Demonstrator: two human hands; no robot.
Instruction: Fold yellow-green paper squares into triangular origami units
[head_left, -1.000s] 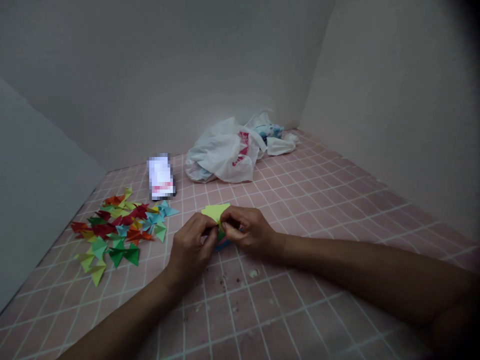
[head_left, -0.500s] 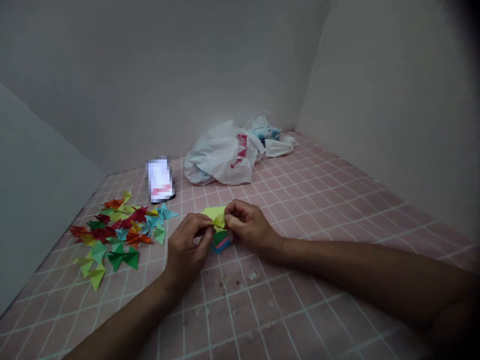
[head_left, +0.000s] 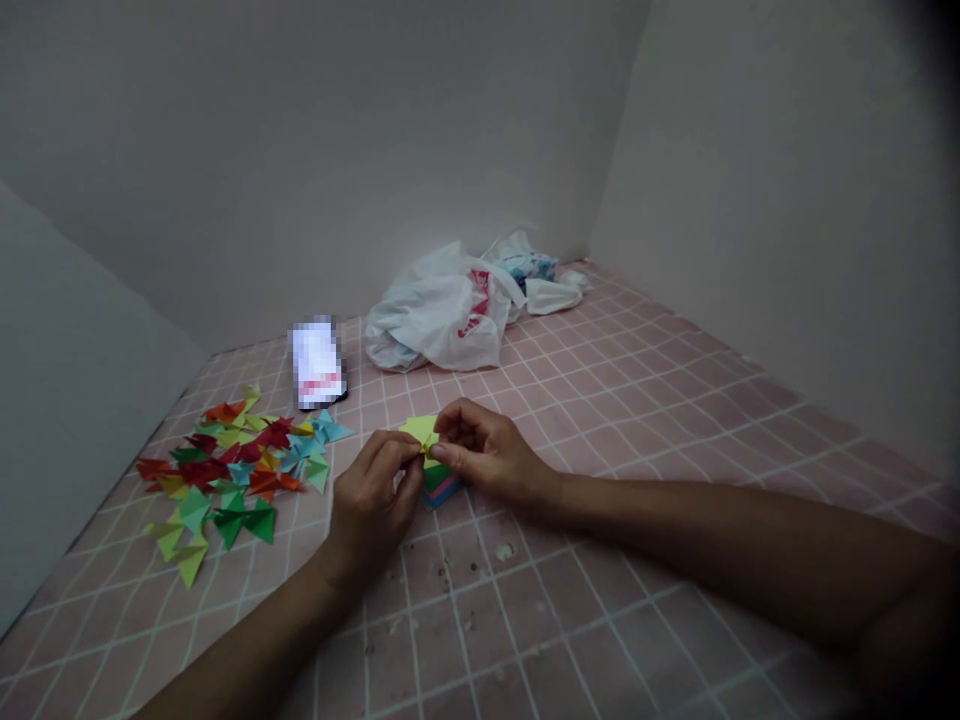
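Broadly: a room corner, white walls closing in on a pink tiled floor with pale grout. Against the far wall lies a crumpled white plastic bag with red print. Nearer, a bright pixelated slab, probably a phone, lies flat on the tiles. To the left is a loose spread of folded paper triangles in red, green, yellow and blue. Beneath the hands sits a small stack of coloured paper.

The left hand is curled, thumb and fingers pinching a small piece of folded yellow paper just above the stack. The right hand is nearly closed, pinching the same piece from the other side.

Risks, as I judge them: the piece is small, so a slipped pinch could drop it onto the stack. Uneven pull could skew a fold or tear it. A careless sweep of the left forearm could scatter the triangles. Dim light may hide misaligned edges.
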